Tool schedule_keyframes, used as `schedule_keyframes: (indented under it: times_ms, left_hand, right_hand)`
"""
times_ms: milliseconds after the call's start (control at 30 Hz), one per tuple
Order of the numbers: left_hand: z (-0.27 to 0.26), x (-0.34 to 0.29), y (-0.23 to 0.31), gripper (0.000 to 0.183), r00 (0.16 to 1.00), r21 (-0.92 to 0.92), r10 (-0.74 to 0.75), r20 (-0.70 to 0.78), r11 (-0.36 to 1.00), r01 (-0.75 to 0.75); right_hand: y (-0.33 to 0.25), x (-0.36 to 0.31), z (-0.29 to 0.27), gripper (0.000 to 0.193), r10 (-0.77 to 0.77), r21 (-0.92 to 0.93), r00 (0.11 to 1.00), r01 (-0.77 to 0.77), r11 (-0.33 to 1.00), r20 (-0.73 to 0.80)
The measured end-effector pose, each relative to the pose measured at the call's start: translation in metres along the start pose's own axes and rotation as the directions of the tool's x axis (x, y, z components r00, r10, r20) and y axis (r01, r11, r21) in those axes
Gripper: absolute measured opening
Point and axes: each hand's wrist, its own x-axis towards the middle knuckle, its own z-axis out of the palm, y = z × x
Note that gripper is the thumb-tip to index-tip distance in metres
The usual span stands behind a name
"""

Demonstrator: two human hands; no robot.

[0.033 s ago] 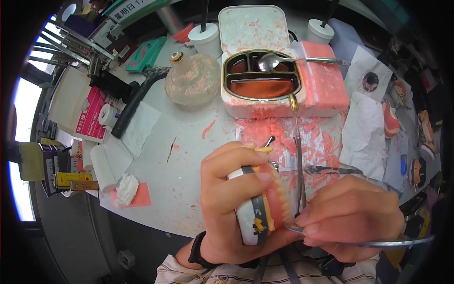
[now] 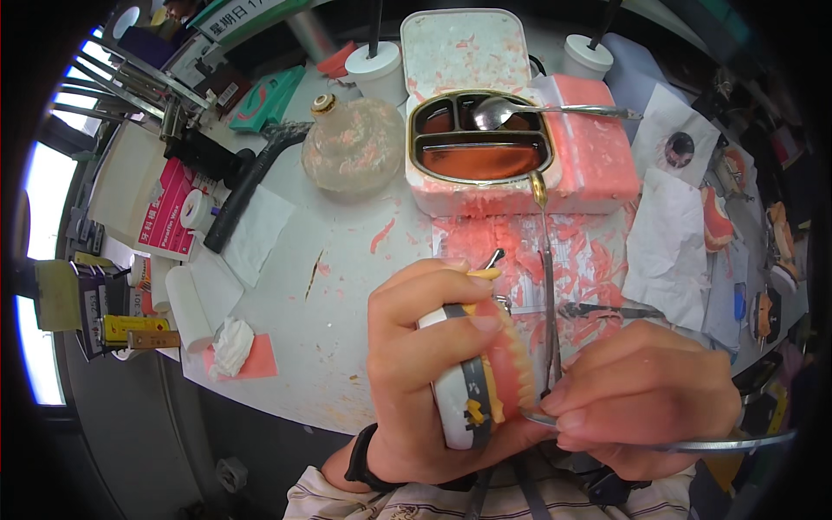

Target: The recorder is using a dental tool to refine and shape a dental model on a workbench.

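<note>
My left hand (image 2: 416,373) is wrapped round a dental model (image 2: 453,403) with a white base and a dark band. Pink wax (image 2: 501,362) and a row of cream teeth (image 2: 523,368) face right on it. Between the fingers of my right hand (image 2: 650,399) is a slim metal wax carver (image 2: 706,446), its handle pointing right. The carver's tip meets the pink wax near the lower end of the tooth row. Just beyond my right fingertips, a long metal wax spatula (image 2: 546,269) leans against the wax heater (image 2: 438,192).
A spoon (image 2: 555,110) rests across the heater's compartments of melted wax. Pink shavings (image 2: 598,260) and a knife (image 2: 611,309) lie before it. A round glass burner (image 2: 354,152) stands left of the heater; white papers (image 2: 667,234) and other dental models (image 2: 776,234) lie at right.
</note>
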Motion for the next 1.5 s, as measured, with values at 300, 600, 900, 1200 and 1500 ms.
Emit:
schedule_keyframes:
  times_ms: [300,600,900,1200,1500]
  left_hand:
    - [0.0,0.005,0.001,0.063,1.0,-0.022,0.003,0.024,1.0,-0.003]
    - [-0.009,0.006,0.003,0.08,0.993,0.062,0.038,0.109,0.997,-0.045]
    - [-0.009,0.005,0.004,0.062,0.996,0.007,0.037,0.086,0.999,-0.037]
    - [-0.008,0.007,0.005,0.06,0.993,-0.007,0.041,0.111,0.999,-0.04]
    - [-0.012,0.009,0.005,0.061,0.992,-0.006,0.029,0.126,1.0,-0.028]
  right_hand:
    - [-0.009,-0.002,0.001,0.022,0.02,-0.115,0.999,-0.023,0.993,-0.028]
    - [0.004,-0.009,-0.001,0.023,0.011,0.226,1.0,-0.005,0.974,-0.027]
    - [-0.006,0.001,-0.002,0.02,0.015,-0.033,1.0,-0.015,0.999,0.008]
    - [-0.008,-0.002,-0.001,0.025,0.03,-0.015,0.999,-0.03,0.999,-0.02]
    - [-0.004,-0.002,0.001,0.028,0.025,0.025,1.0,-0.025,0.999,0.0]
